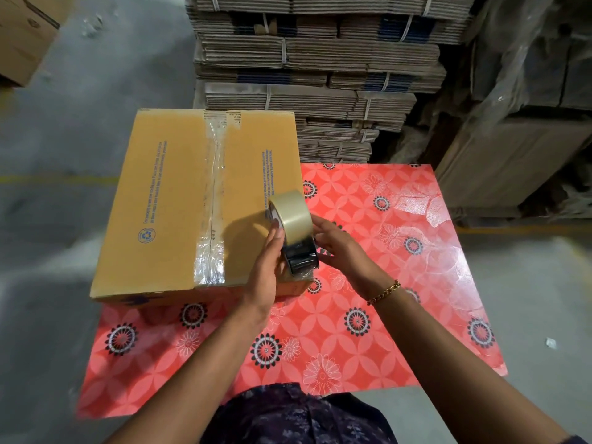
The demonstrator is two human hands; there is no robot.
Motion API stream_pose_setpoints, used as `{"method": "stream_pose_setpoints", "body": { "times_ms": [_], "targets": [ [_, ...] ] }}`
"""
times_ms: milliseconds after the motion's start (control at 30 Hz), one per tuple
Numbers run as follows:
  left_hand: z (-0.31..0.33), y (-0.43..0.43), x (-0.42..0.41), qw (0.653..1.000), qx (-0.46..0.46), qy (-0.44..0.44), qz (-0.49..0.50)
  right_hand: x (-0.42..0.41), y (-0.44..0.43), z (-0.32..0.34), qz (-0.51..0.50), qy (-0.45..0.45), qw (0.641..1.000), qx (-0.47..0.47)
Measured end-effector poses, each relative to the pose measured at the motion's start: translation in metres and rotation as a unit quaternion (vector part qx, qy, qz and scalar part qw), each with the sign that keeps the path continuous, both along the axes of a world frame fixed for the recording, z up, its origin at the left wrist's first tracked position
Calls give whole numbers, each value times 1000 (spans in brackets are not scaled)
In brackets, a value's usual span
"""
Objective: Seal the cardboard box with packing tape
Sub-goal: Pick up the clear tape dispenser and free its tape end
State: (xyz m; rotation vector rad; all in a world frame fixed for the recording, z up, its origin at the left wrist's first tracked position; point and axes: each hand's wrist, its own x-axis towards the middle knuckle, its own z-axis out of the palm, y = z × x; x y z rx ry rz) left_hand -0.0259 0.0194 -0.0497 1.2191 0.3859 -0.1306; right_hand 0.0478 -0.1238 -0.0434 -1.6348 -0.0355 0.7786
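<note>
A closed tan cardboard box (pixel 166 200) lies on the left part of a red flowered table (pixel 368 315). A strip of clear tape (pixel 213 200) runs along its centre seam from far edge to near edge. Over the box's near right corner, both hands hold a tape dispenser (pixel 296 232) with a roll of beige tape on a black frame. My left hand (pixel 267 267) grips it from the left, fingers against the roll's side. My right hand (pixel 336 243) touches the black frame from the right, wearing a gold chain bracelet.
Tall stacks of bundled flat cardboard (pixel 320 75) rise behind the table. Plastic-wrapped cartons (pixel 528 107) stand at the right. Another carton (pixel 25 36) sits on the grey floor at the top left. The table's right half is bare apart from glare.
</note>
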Motion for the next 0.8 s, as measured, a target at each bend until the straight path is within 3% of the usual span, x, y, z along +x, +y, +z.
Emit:
{"method": "stream_pose_setpoints", "body": {
  "times_ms": [233,500,800],
  "targets": [
    [-9,-48,16,997,-30,-14,-71,-18,-45,2,-44,-12,999,23],
    [-42,-170,58,982,-4,74,-176,-9,-170,-33,-171,41,984,-12],
    [-77,-247,107,980,12,162,-118,34,-227,-79,-181,76,980,-19]
  ]
}}
